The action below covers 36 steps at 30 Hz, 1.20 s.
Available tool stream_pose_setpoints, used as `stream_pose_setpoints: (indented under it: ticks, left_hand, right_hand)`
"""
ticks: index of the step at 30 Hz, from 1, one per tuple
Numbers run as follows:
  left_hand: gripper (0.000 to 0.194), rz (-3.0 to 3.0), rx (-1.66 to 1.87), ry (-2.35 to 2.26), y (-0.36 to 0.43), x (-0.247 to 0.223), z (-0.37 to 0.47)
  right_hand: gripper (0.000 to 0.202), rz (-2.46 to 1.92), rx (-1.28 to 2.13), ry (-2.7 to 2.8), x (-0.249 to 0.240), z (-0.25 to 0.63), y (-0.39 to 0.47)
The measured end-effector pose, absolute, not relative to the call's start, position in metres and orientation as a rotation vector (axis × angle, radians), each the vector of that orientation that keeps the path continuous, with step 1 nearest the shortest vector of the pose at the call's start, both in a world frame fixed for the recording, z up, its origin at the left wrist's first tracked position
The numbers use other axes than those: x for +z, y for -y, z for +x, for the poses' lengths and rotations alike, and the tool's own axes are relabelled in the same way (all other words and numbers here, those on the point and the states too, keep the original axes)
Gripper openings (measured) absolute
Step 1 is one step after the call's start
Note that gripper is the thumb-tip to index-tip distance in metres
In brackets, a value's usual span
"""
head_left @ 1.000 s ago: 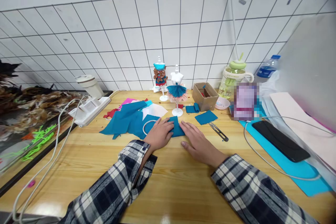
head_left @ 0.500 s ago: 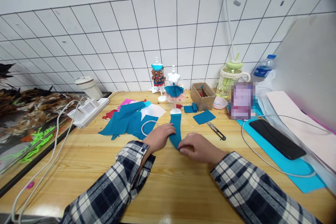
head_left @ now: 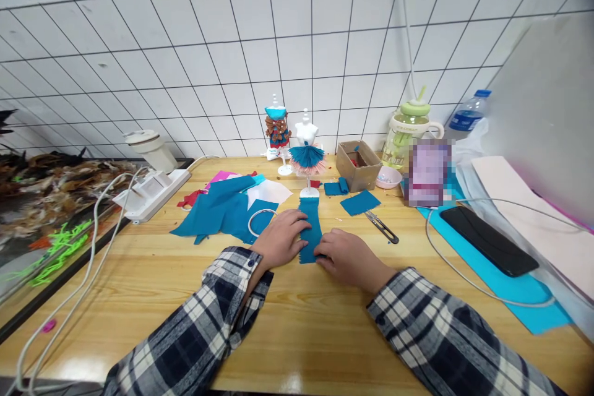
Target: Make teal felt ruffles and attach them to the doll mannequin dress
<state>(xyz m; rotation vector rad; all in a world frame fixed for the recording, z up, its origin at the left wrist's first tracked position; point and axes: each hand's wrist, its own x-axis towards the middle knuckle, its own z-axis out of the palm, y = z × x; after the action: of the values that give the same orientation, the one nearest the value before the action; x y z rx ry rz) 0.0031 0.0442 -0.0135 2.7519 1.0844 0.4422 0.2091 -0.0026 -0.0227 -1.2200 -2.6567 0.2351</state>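
Head view: a strip of teal cloth [head_left: 312,223] lies lengthwise on a pale wooden table [head_left: 288,334], in the middle, its far end close to the white foot of a small dress stand [head_left: 307,134]. The left hand [head_left: 284,239] is palm down at the strip's left edge, fingers a little spread and overlapping the cloth, not closed around anything. The right hand [head_left: 348,258] is at the near right edge, fingers curled and thumb tucked in, a narrow grip touching the cloth; whether the edge is pinched cannot be told. Both sleeves are checked in navy and white.

The dress stand wears a pleated teal and pink skirt. A second stand [head_left: 277,130], farther and slightly left, has a bright blue top and brown bows. Left of the strip is a loose heap of teal, pink, white and red fabric [head_left: 218,210], with a white ring [head_left: 250,223] on its near right part. To the right are a flat teal piece [head_left: 361,203], small snips [head_left: 383,228], a folded teal piece [head_left: 334,189], an open cardboard box [head_left: 357,173] and a little pink bowl [head_left: 388,178]. Farther right are a green-lidded jug [head_left: 399,139] and a black phone [head_left: 489,241]; at far left, a white power strip [head_left: 158,195] beside brown feathers [head_left: 60,192]
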Motion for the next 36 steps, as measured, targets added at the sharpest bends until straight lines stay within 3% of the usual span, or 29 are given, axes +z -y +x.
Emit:
stream_pose_setpoints:
  ticks: [8, 36]
  left_hand:
    - [0.018, 2.784, 0.156, -1.039, -0.011, -0.011, 0.015]
    - [0.023, 2.730, 0.131, -1.246, -0.010, -0.015, 0.019]
  right_hand:
    - [0.020, -1.296, 0.227, 2.703, -0.021, 0.211, 0.003]
    - [0.023, -1.572, 0.249, 2.551, -0.020, 0.200, 0.007]
